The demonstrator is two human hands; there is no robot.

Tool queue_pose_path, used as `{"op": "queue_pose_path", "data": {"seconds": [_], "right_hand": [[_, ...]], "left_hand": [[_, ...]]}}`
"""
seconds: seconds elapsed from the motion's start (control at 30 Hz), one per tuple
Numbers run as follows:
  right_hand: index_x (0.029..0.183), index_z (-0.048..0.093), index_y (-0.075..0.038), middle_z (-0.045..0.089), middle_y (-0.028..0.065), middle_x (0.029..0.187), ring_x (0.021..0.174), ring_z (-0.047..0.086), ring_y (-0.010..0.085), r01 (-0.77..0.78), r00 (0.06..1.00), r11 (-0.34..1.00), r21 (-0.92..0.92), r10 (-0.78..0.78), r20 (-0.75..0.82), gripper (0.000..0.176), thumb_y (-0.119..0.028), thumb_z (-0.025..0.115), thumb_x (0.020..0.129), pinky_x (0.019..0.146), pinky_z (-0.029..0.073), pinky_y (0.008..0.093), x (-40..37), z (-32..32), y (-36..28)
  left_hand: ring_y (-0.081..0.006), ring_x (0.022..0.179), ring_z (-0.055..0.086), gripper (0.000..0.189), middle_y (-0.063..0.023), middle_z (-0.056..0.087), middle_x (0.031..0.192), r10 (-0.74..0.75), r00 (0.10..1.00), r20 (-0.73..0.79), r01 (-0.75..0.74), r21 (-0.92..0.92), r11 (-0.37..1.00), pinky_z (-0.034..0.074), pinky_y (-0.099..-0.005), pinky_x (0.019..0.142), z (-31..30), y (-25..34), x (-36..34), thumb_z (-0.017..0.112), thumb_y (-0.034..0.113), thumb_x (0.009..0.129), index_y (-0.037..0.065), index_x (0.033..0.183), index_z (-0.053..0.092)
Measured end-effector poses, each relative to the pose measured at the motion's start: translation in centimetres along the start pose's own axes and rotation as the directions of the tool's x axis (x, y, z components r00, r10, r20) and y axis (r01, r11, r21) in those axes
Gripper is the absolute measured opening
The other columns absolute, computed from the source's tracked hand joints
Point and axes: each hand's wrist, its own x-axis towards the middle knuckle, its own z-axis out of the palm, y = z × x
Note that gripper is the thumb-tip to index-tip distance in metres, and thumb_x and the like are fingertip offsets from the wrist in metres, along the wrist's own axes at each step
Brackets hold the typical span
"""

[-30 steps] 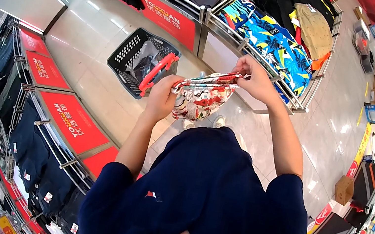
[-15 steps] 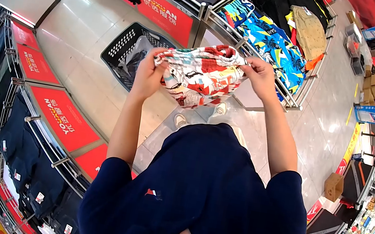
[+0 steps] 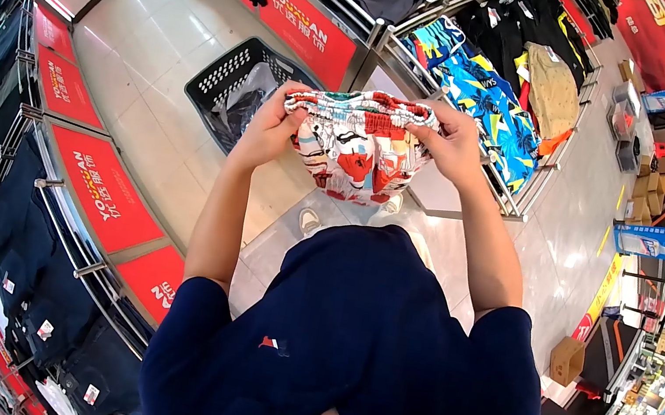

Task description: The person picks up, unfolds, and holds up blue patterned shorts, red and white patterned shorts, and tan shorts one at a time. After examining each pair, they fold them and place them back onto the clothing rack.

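A pair of patterned shorts (image 3: 360,155), white with red and black print and a gathered elastic waistband, hangs in front of me at chest height. My left hand (image 3: 273,124) is closed on one end of the waistband, thumb on the near side. At the other end, my right hand (image 3: 453,143) pinches the band between thumb and fingers. Between both hands the waistband is stretched nearly straight, and the fabric drops below it in folds. Fingertips behind the cloth are hidden.
Beyond my left hand, a dark shopping basket (image 3: 208,97) with clear plastic inside stands on the floor. A metal-railed display bin holds blue printed shorts (image 3: 486,92) and tan shorts (image 3: 551,91). Dark trousers (image 3: 32,244) hang on curved rails at left. A cardboard box (image 3: 567,361) sits at right.
The waistband has been pulled straighter and turned level, and the shorts now hang down more. My right hand has come slightly lower and inward. The view has shifted a little.
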Motion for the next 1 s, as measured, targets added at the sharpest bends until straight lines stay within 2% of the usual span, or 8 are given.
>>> {"op": "queue_pose_path", "data": {"seconds": [0.17, 0.3, 0.4, 0.57, 0.7, 0.77, 0.9, 1.0], "right_hand": [[0.107, 0.070, 0.000, 0.073, 0.0079, 0.095, 0.083, 0.065, 0.0109, 0.086, 0.996, 0.996, -0.002, -0.086, -0.016, 0.025, -0.009, 0.072, 0.083, 0.077, 0.050, 0.0267, 1.2, 0.0, -0.6], [0.106, 0.069, 0.002, 0.073, 0.0076, 0.093, 0.080, 0.065, 0.0096, 0.157, 0.987, 0.985, -0.065, -0.155, 0.039, 0.026, -0.006, 0.072, 0.082, 0.073, 0.050, 0.0246, 2.1, -0.6, -2.5], [0.107, 0.069, 0.002, 0.073, 0.0091, 0.093, 0.076, 0.066, 0.0115, 0.267, 0.964, 0.963, -0.047, -0.267, -0.004, 0.026, -0.007, 0.072, 0.082, 0.071, 0.051, 0.0257, 2.4, -0.8, -2.5], [0.108, 0.069, -0.002, 0.072, 0.0119, 0.095, 0.077, 0.068, 0.0188, 0.187, 0.975, 0.959, -0.213, -0.208, -0.079, 0.028, -0.012, 0.074, 0.082, 0.072, 0.051, 0.0288, 2.4, -3.5, -1.0], [0.108, 0.069, -0.006, 0.070, 0.0118, 0.098, 0.087, 0.067, 0.0273, 0.300, 0.927, 0.940, -0.164, -0.328, -0.183, 0.026, -0.023, 0.066, 0.089, 0.078, 0.051, 0.0343, -0.1, -8.6, 4.3], [0.098, 0.069, -0.002, 0.070, 0.0085, 0.093, 0.083, 0.065, 0.0181, 0.127, 0.920, 0.979, 0.162, -0.056, -0.387, 0.033, -0.030, 0.053, 0.099, 0.077, 0.050, 0.0312, -1.7, -9.9, 13.6], [0.098, 0.069, 0.001, 0.070, 0.0093, 0.095, 0.087, 0.064, 0.0195, -0.288, 0.938, 0.830, 0.477, 0.346, -0.035, 0.056, -0.044, 0.037, 0.105, 0.083, 0.050, 0.0311, -6.2, -5.5, 24.2], [0.107, 0.069, 0.001, 0.069, 0.0105, 0.101, 0.098, 0.062, 0.0208, -0.191, 0.978, 0.848, 0.494, 0.210, 0.017, 0.059, -0.047, 0.035, 0.105, 0.093, 0.047, 0.0339, -5.8, -0.8, 25.1]], "left_hand": [[-0.0115, 0.110, 0.052, 0.035, -0.0051, 0.057, 0.111, 0.043, 0.998, -0.052, -0.042, 0.022, 0.999, 0.042, -0.0261, 0.095, 1.3, 4.8, 0.5, 0.053, 0.006, 0.097, 0.003, 0.131, 0.045], [-0.0351, 0.111, 0.056, 0.069, -0.0162, 0.058, 0.124, 0.234, 0.943, 0.236, -0.318, 0.845, 0.429, 0.046, -0.0409, 0.095, 5.1, 12.4, 3.8, 0.082, 0.027, 0.069, 0.006, 0.130, 0.055], [-0.0326, 0.110, 0.058, 0.075, -0.0136, 0.063, 0.117, 0.091, 0.937, 0.337, -0.346, 0.863, 0.368, 0.045, -0.0409, 0.094, 7.2, 13.0, 7.0, 0.083, 0.041, 0.068, 0.007, 0.129, 0.055], [-0.0361, 0.075, 0.064, 0.042, -0.0140, 0.067, 0.084, 0.038, 0.978, 0.205, -0.207, 0.931, 0.301, 0.050, -0.0400, 0.062, 10.0, 10.2, 9.1, 0.079, 0.035, 0.077, 0.004, 0.093, 0.055], [-0.0377, 0.071, 0.061, 0.042, -0.0161, 0.063, 0.078, -0.029, 0.963, 0.268, -0.248, 0.925, 0.289, 0.047, -0.0411, 0.060, 11.9, 11.9, 10.8, 0.082, 0.032, 0.074, 0.004, 0.088, 0.054], [-0.0378, 0.070, 0.060, 0.043, -0.0166, 0.062, 0.077, -0.064, 0.964, 0.258, -0.232, 0.933, 0.275, 0.046, -0.0409, 0.060, 12.8, 14.0, 11.8, 0.083, 0.032, 0.073, 0.003, 0.086, 0.054], [-0.0387, 0.067, 0.057, 0.046, -0.0176, 0.060, 0.072, -0.051, 0.969, 0.242, -0.222, 0.942, 0.251, 0.044, -0.0396, 0.059, 14.8, 16.3, 13.5, 0.085, 0.030, 0.070, 0.001, 0.085, 0.053], [-0.0406, 0.068, 0.057, 0.047, -0.0188, 0.061, 0.071, -0.082, 0.978, 0.190, -0.169, 0.962, 0.217, 0.044, -0.0388, 0.059, 15.7, 17.2, 14.2, 0.086, 0.030, 0.068, 0.001, 0.086, 0.054]]}}
